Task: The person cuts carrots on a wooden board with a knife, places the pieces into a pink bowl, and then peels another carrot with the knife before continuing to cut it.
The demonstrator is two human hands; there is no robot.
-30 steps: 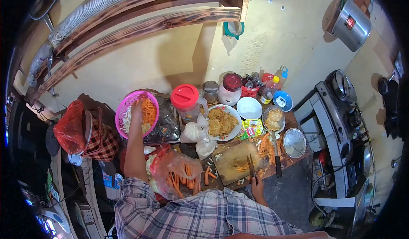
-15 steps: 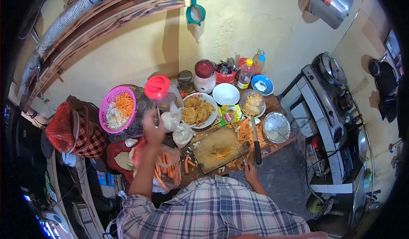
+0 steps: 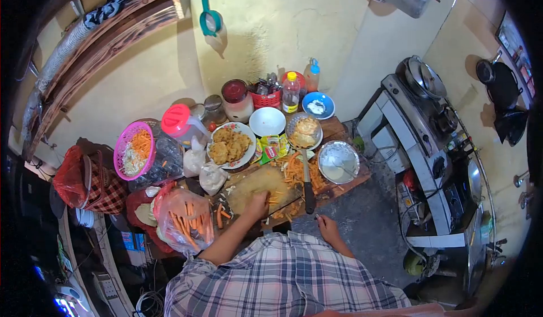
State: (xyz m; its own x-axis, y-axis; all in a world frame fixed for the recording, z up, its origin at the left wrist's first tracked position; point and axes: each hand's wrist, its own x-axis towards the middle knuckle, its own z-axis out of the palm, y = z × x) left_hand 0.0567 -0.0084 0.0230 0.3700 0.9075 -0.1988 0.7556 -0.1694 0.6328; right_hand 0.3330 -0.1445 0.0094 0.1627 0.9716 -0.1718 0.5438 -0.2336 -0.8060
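Observation:
My left hand (image 3: 258, 205) is down on the wooden cutting board (image 3: 249, 184), its fingers curled beside thin carrot strips (image 3: 276, 197). What lies under those fingers is hidden. Just off the table's front edge, my right hand (image 3: 327, 227) is closed around the handle of a small knife (image 3: 317, 217), whose blade hardly shows. Left of the board are loose carrot pieces (image 3: 219, 215) and a clear plastic bag of carrots (image 3: 189, 218). Shredded carrot (image 3: 297, 170) is heaped at the board's right, where a long black-handled utensil (image 3: 309, 197) lies.
A plate of fried patties (image 3: 231, 145), a white bowl (image 3: 267, 122) and a metal bowl of batter (image 3: 338, 163) stand behind. At left is a pink colander (image 3: 119, 157) of shredded vegetables. A stove (image 3: 416, 110) stands on the right.
My left hand has come down from above the plastic bag to the cutting board at the right. My right hand has drawn the knife back off the board. The camera view has shifted.

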